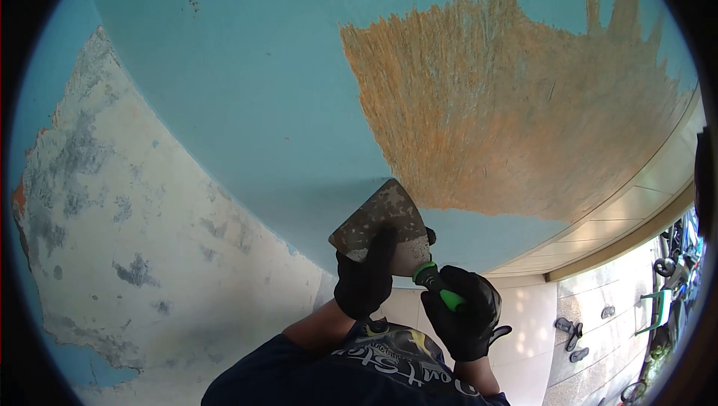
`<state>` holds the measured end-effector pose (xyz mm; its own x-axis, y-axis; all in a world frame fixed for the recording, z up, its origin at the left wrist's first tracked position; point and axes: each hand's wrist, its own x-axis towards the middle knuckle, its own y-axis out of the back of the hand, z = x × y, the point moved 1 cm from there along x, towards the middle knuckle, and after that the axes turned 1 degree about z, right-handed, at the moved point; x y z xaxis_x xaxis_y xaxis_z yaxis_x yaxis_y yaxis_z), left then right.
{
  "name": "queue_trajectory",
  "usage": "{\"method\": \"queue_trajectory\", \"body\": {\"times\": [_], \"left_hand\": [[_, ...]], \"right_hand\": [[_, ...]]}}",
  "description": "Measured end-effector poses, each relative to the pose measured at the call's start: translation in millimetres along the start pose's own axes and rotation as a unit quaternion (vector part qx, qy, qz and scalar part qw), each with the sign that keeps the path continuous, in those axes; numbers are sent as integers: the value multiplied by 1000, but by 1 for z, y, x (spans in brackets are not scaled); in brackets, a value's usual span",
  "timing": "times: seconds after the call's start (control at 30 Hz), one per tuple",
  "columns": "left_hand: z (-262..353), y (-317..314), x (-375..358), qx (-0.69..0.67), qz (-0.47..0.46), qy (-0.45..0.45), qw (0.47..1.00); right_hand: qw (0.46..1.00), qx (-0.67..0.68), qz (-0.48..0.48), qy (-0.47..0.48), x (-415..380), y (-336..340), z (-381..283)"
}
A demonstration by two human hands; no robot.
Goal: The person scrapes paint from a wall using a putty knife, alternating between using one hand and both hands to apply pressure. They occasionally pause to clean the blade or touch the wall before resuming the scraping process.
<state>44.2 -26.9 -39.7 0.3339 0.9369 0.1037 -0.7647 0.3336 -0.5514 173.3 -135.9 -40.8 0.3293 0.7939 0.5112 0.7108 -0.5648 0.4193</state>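
A wide scraper (383, 213) with a stained metal blade and a green and black handle is held in front of the wall. My right hand (465, 315), in a black glove, is closed around the handle. My left hand (365, 280), gloved in black too, grips the blade near its base, with one finger lying along the blade's face and a fingertip showing at its right edge. The blade's upper corner overlaps the lower edge of a rough orange-brown scraped patch (479, 121) in the blue painted wall (239, 69).
To the left, an adjoining wall has a whitish, grey-blotched bare area (179, 234). A tiled ledge (598, 230) curves along the right. Beyond it are sandals (572, 333) on the paving, a green and white chair (658, 310) and parked motorbikes (673, 271).
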Motion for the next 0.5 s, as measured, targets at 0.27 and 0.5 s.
{"method": "queue_trajectory", "body": {"times": [0.27, 0.5], "left_hand": [[-4, 1, 3, 14, 6, -9, 1000], [49, -21, 30, 47, -49, -107, 992]], "right_hand": [[999, -13, -9, -35, 1, -1, -3], [996, 10, 74, 54, 30, -8, -24]]}}
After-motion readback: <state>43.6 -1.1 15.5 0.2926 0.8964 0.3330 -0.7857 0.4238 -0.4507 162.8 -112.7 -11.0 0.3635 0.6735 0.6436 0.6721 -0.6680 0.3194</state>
